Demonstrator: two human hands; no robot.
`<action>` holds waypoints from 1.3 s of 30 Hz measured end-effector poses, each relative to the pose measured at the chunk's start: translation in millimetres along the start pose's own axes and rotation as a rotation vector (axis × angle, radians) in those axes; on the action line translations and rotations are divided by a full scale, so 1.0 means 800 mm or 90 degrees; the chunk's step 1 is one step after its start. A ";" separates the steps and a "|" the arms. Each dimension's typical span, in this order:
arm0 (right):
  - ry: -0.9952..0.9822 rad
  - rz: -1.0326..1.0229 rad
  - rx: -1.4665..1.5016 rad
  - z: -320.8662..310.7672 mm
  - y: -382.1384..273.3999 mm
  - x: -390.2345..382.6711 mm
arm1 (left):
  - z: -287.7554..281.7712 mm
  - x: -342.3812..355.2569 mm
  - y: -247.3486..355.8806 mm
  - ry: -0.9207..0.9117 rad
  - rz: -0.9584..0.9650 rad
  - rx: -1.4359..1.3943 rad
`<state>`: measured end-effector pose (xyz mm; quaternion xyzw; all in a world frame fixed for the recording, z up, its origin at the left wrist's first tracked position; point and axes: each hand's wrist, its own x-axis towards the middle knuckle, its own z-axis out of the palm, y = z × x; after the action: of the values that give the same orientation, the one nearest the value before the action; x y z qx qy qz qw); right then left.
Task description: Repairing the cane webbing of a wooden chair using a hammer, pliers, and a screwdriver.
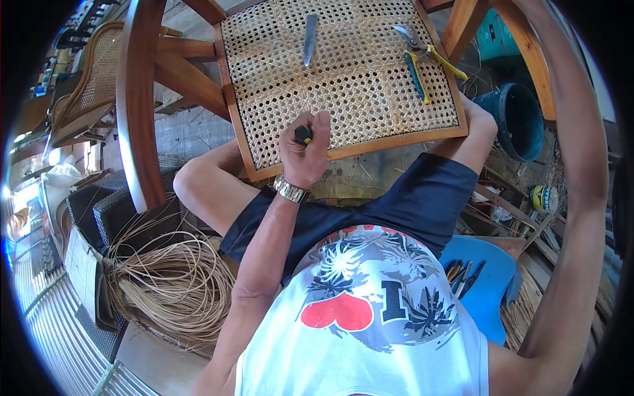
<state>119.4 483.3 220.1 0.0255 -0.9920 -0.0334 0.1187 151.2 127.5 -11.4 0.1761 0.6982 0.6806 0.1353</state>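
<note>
My left hand (305, 146) is closed around a dark-handled tool (303, 134), pointed into the woven cane seat (350, 79) of a wooden chair frame; the tool's tip is too small to make out. On the cane above it lies a metal blade (310, 39). A pair of yellow-handled pruning shears (422, 63) rests on the seat's right side. My right arm reaches up along the right of the picture past the chair, and its hand is cut off by the top edge.
A coil of cane strands (168, 290) lies at lower left, below another cane chair (89, 79). A dark bucket (512, 122), a green crate (495, 36) and a small can (543, 198) sit at right. A blue plastic seat (485, 307) holding several tools is beside my hip.
</note>
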 end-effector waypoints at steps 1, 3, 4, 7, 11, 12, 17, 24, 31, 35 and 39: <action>-0.111 0.068 0.055 -0.014 -0.024 -0.011 | 0.000 -0.002 -0.001 -0.029 0.018 0.019; -0.272 0.175 0.256 -0.060 -0.083 -0.057 | 0.000 -0.004 -0.001 -0.061 0.019 0.049; -0.216 0.166 0.335 -0.046 -0.099 -0.084 | 0.000 -0.005 0.000 -0.059 0.034 0.034; -0.192 0.037 0.437 -0.051 -0.174 -0.138 | -0.002 -0.009 0.005 -0.081 0.004 0.009; -0.040 -0.009 0.330 -0.018 -0.239 -0.199 | -0.004 -0.012 0.010 -0.095 0.010 -0.046; -0.029 -0.029 0.297 -0.009 -0.248 -0.208 | -0.005 -0.012 0.010 -0.086 0.014 -0.055; -0.258 0.156 0.507 0.021 -0.272 -0.220 | -0.004 -0.012 0.005 -0.129 0.039 -0.054; -0.098 0.043 0.374 -0.020 -0.271 -0.222 | -0.006 -0.016 0.011 -0.117 0.049 -0.051; -0.197 0.088 0.404 -0.008 -0.281 -0.211 | -0.009 -0.014 0.009 -0.156 0.020 -0.072; -0.080 0.194 0.595 -0.018 -0.285 -0.218 | -0.010 -0.013 0.002 -0.183 -0.032 0.025; -0.209 0.077 0.399 -0.004 -0.286 -0.221 | 0.000 -0.012 0.000 -0.135 0.076 -0.070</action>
<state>301.5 265.1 165.4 -0.0034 -0.9596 0.2760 -0.0545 159.9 123.6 -11.7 0.2804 0.6301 0.7021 0.1771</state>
